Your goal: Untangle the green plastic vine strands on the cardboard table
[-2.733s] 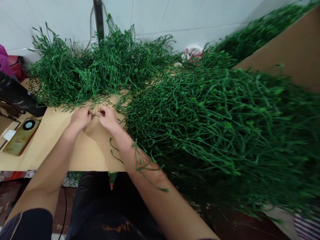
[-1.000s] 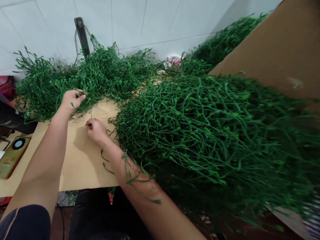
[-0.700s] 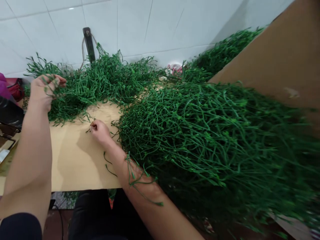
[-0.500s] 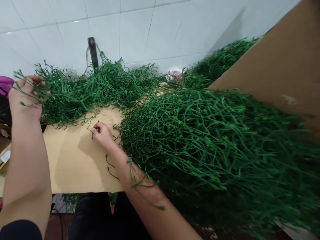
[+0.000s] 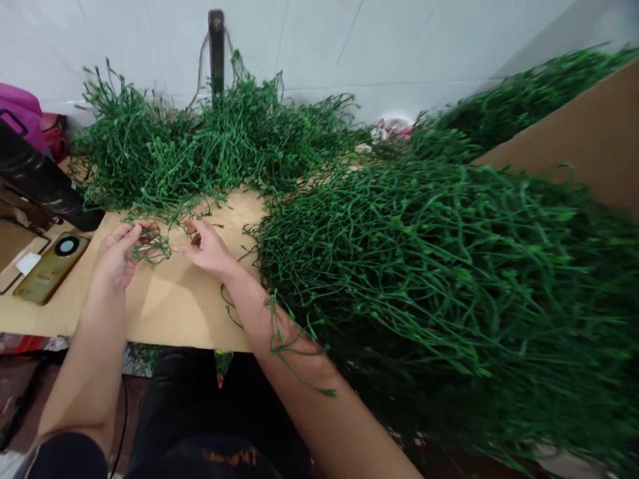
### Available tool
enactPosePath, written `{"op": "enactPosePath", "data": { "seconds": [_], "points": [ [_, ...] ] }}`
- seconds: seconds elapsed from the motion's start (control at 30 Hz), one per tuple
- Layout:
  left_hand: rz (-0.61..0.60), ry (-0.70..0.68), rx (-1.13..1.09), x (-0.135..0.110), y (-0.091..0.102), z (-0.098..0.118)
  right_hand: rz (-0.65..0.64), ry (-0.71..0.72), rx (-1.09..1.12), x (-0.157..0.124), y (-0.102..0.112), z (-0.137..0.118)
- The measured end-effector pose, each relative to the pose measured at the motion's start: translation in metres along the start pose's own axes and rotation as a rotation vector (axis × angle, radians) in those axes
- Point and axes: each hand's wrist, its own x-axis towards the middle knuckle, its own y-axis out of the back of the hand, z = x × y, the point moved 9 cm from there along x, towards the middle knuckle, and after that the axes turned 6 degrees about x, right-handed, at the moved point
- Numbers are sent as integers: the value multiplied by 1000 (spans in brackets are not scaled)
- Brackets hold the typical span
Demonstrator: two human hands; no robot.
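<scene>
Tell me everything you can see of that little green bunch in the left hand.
The bunch is a small, loose tangle of thin, curving green stems, perhaps plastic. The left hand holds it over the tan board, its stems spreading toward the right hand. Blur hides finer detail, and I cannot tell whether the right hand touches it.

By the right edge, the green heap and the brown board are cut off; the heap is blurred at lower right. At far left, the black bottle is cropped. Left of centre, the stems in the left hand are partly covered by fingers; whether anything is pinched by the right hand cannot be told.
</scene>
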Motion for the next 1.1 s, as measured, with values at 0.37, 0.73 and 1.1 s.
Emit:
{"op": "enactPosePath", "data": {
  "seconds": [0.37, 0.73, 1.1],
  "points": [
    [-34, 76, -82, -6, -30, -29, -183, -2, 389, -9, -18, -9],
    [246, -634, 476, -30, 11, 29, 18, -28, 469, 0, 6, 0],
    [-192, -574, 1082, -44, -77, 0, 54, -119, 561, -6, 15, -3]
  ]
}}
